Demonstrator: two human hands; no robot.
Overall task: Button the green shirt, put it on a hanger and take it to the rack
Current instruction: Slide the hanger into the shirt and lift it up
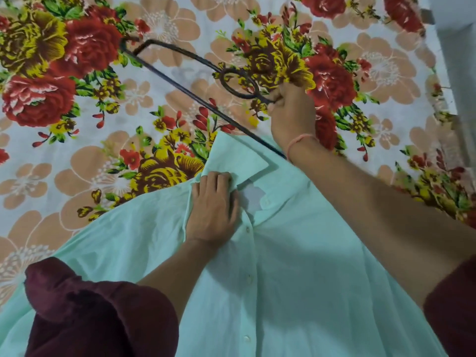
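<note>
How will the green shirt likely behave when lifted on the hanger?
The green shirt looks thin and wrinkled, so it is probably floppy and light. Its fabric bunches under the left hand, so it may slide on the thin wire hanger.

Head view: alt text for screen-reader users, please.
A person's right grip holds a dark wire hanger near its hook, one end at the collar of a green shirt lying on a floral bedsheet. The left grip holds the collar.
</note>
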